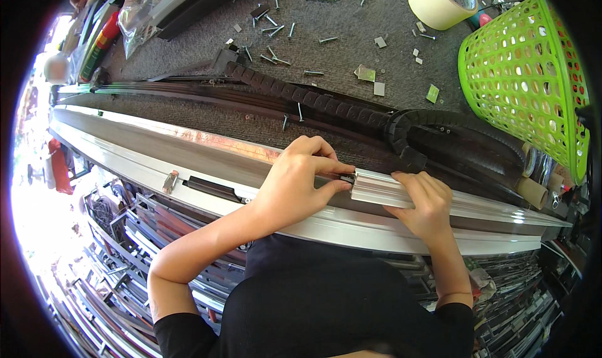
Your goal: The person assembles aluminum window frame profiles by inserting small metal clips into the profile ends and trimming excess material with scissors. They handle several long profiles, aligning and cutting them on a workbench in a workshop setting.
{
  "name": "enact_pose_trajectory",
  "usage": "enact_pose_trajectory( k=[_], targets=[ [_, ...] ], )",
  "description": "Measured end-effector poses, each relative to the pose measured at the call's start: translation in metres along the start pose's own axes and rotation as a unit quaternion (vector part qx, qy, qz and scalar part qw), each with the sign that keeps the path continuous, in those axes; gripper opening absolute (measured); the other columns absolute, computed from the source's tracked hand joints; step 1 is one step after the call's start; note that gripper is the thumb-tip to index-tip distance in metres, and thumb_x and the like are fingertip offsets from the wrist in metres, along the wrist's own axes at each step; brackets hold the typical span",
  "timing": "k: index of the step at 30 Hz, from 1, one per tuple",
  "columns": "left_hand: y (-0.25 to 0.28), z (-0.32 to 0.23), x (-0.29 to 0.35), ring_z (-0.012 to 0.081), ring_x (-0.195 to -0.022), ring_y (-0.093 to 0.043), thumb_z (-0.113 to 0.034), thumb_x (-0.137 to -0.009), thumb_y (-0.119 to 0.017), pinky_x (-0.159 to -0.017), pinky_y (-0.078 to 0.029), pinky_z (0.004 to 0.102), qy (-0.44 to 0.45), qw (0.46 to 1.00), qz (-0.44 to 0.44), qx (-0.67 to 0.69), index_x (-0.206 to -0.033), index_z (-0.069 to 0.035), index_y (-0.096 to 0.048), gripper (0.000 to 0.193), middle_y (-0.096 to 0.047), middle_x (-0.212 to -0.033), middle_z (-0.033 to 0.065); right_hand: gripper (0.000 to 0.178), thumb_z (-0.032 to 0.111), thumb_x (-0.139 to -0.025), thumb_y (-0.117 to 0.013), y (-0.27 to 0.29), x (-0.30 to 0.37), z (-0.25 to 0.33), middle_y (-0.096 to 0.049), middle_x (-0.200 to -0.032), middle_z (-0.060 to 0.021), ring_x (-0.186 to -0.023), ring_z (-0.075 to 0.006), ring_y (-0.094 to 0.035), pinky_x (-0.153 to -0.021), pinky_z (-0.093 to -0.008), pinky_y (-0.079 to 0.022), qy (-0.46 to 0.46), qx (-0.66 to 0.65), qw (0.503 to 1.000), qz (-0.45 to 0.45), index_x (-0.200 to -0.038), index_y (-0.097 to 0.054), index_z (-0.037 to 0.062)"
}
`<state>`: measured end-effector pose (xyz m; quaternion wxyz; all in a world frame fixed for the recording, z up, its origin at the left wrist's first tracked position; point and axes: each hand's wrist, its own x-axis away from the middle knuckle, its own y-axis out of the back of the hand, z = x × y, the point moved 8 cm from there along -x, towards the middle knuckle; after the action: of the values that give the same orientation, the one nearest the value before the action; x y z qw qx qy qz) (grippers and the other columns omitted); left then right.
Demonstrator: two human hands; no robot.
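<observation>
My right hand [424,201] grips a silver aluminium profile [376,189] near its left end, thumb below and fingers over the top. At that end, a small dark piece [347,179] is pinched between the thumb and forefinger of my left hand [300,179]; its exact kind is too small to make out. The profile stretches away to the right. Beneath both hands lies a long white metal profile [144,162] running across the bench edge, with a black handle-like fitting [210,187] and a small metal clip [170,181] on it.
Several loose screws [269,29] and small square bits lie on the grey carpeted bench [207,19]. A black cable chain [301,94] crosses behind my hands. Far right stand a green plastic basket [520,63] and a tape roll [442,4]. Below the bench are many stacked metal bars [119,295].
</observation>
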<state>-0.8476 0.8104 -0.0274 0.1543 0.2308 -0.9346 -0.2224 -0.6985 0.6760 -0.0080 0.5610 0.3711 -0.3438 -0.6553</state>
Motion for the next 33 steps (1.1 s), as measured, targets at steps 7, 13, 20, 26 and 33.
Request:
enact_pose_trajectory(
  k=[7, 13, 20, 26, 33],
  targets=[
    [0.004, -0.014, 0.013, 0.023, -0.089, -0.068, -0.003, -0.078, -0.085, -0.084, -0.057, 0.0357, -0.079, 0.993, -0.086, -0.013, -0.103, -0.007, -0.081, 0.025, -0.066, -0.107, 0.0092, 0.063, 0.017, -0.047, -0.091, 0.006, -0.002, 0.003, -0.074, -0.093, -0.0089, -0.078, -0.0245, -0.069, -0.065, -0.0349, -0.051, 0.007, -0.004, 1.0, -0.012, -0.104, -0.07, 0.0013],
    [0.001, -0.008, 0.013, 0.0222, -0.089, -0.07, -0.003, -0.078, -0.086, -0.079, -0.058, 0.0335, -0.061, 0.994, -0.085, -0.004, -0.093, -0.004, -0.08, 0.017, -0.066, -0.108, 0.01, 0.063, 0.02, -0.05, -0.09, 0.003, 0.003, 0.002, -0.073, -0.095, -0.008, -0.08, -0.023, -0.068, -0.066, -0.0346, -0.05, 0.013, -0.005, 1.0, -0.003, -0.107, -0.069, 0.0011],
    [0.011, -0.009, -0.002, 0.0225, -0.098, -0.067, -0.009, -0.076, -0.088, -0.083, -0.056, 0.0335, -0.044, 0.998, -0.039, 0.016, -0.09, -0.005, -0.08, 0.017, -0.066, -0.107, 0.0101, 0.068, 0.026, -0.051, -0.09, 0.005, 0.007, 0.003, -0.071, -0.097, -0.0079, -0.081, -0.0251, -0.066, -0.069, -0.0389, -0.051, 0.013, 0.013, 0.999, 0.037, -0.112, -0.07, 0.0028],
    [0.001, -0.005, -0.003, 0.0198, -0.084, -0.072, -0.012, -0.084, -0.083, -0.074, -0.057, 0.0319, 0.002, 0.997, 0.018, 0.073, -0.095, -0.002, -0.08, 0.015, -0.073, -0.093, 0.0097, 0.054, 0.03, -0.056, -0.09, 0.008, 0.006, 0.005, -0.07, -0.085, -0.0052, -0.074, -0.0238, -0.067, -0.064, -0.0367, -0.052, 0.03, 0.009, 0.999, -0.008, -0.101, -0.071, 0.0064],
    [-0.009, -0.007, -0.016, 0.0313, -0.09, -0.072, -0.028, -0.082, -0.084, -0.084, -0.057, 0.0386, -0.037, 0.99, 0.127, -0.043, -0.106, -0.006, -0.081, 0.032, -0.074, -0.096, 0.0146, 0.047, 0.033, -0.06, -0.091, 0.002, 0.011, 0.001, -0.07, -0.079, -0.0054, -0.071, -0.0244, -0.069, -0.062, -0.0358, -0.054, 0.031, 0.008, 0.999, -0.025, -0.096, -0.073, 0.0077]
  ],
)
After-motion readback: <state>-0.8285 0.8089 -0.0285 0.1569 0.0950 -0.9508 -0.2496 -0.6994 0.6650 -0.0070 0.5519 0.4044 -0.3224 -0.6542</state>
